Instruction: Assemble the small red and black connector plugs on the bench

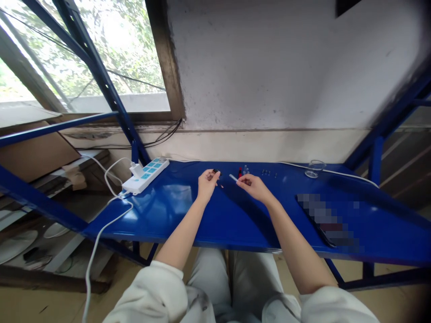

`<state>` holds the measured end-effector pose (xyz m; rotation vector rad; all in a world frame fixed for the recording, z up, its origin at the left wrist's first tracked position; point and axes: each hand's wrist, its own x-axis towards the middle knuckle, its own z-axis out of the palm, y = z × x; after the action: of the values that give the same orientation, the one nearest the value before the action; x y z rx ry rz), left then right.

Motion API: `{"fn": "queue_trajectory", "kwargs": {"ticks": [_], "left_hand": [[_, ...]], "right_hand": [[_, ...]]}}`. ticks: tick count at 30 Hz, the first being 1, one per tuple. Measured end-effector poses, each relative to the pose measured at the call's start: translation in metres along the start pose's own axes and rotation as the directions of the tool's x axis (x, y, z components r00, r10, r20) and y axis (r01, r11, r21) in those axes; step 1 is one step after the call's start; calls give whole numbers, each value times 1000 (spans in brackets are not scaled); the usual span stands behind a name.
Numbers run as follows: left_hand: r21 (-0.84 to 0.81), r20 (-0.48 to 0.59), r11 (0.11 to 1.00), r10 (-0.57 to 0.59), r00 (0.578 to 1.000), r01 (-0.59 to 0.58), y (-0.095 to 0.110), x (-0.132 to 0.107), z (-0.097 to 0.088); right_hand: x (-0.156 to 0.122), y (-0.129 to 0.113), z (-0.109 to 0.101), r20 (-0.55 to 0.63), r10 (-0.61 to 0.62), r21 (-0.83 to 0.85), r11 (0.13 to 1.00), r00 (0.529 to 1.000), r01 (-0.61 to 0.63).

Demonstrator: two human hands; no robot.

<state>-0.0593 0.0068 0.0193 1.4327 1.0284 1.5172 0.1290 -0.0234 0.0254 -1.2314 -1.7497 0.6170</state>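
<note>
My left hand is raised over the blue table, thumb and fingers pinched on a small black piece whose kind I cannot make out. To its right, my right hand grips a short, pale, translucent stick that points up and to the left. The two hands are apart. Just behind the right hand stand a small red item and some small clear pieces. A tiny reddish bit shows beside the left hand.
A white power strip with a plugged-in charger lies at the left. Several tiny metal parts sit at the back. A clear glass stands back right, before a white cable. A dark flat pixelated object lies right.
</note>
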Motion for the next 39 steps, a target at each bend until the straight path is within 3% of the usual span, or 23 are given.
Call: {"fn": "queue_trajectory", "kwargs": {"ticks": [4,8,13,17,21,27,31,34,39], "left_hand": [[313,205,936,102,973,-164,2,-1,16],[521,338,792,152,929,-318,-1,-7,40],[590,297,764,94,950,-260,-14,-7,62],[619,240,752,95,966,-228,-27,-7,68],[713,245,665,58,968,-220,-35,-11,69],[771,281,561,123,952,-300,-26,-21,65],[723,362,547,219,906,-421,-15,-29,62],[716,420,517,218,881,-469,-11,-32,62],[732,393,530,182,901,-427,-14,-30,61]], "right_hand": [[-8,18,-19,-49,139,138,982,989,-131],[-14,38,-20,-91,191,-142,969,977,-203],[-14,43,-15,-187,236,-405,866,954,-293],[-14,41,-11,-209,283,-481,804,936,-350],[-14,40,-7,-189,314,-521,771,930,-366],[-15,36,-6,-185,333,-553,742,925,-378],[-15,34,-6,-185,338,-580,720,923,-380],[-16,32,-5,-181,351,-592,707,919,-387],[-16,27,-4,-155,376,-619,683,913,-387]]}}
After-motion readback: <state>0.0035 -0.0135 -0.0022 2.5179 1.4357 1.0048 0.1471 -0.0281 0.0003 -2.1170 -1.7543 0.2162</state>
